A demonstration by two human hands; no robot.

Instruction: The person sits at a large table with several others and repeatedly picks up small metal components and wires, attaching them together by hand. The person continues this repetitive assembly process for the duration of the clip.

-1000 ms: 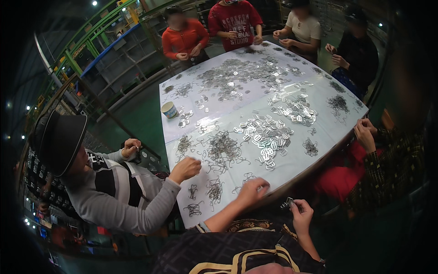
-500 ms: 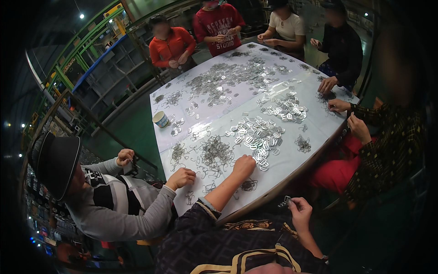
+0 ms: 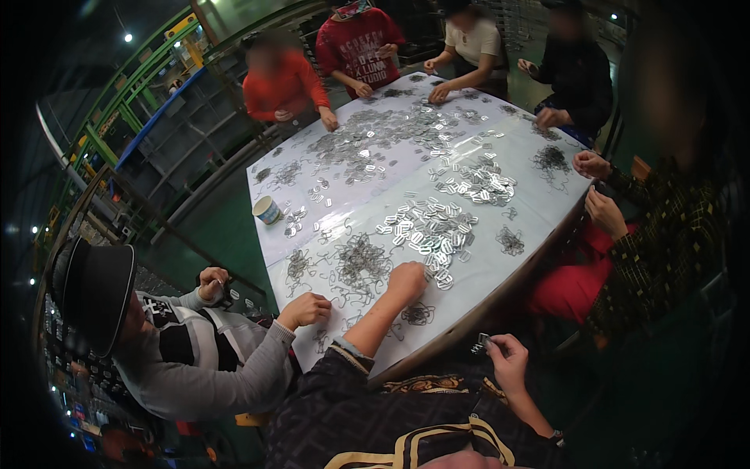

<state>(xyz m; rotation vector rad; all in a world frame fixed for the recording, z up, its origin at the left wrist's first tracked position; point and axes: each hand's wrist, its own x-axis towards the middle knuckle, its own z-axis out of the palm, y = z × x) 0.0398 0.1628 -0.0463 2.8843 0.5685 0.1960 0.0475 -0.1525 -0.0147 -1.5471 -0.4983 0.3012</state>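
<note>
My left hand is over the table, at the near edge of a pile of flat silver metal buckles. Its fingers are curled closed and their tips are hidden, so what they hold cannot be seen. Off the table's near edge, my right hand pinches a few small metal buckles between thumb and fingers. Beside my left forearm lie a tangle of thin bent wire pieces and a smaller wire clump.
A paper cup stands by the table's left edge. More buckles spread across the far half. A co-worker in grey sits close on my left, and another in dark patterned sleeves on the right. Several people work along the far side.
The view has shifted slightly. My left hand stays by the buckle pile, and my right still holds its buckles. Across the table, co-workers in orange, red and white have lowered hands to the tabletop.
</note>
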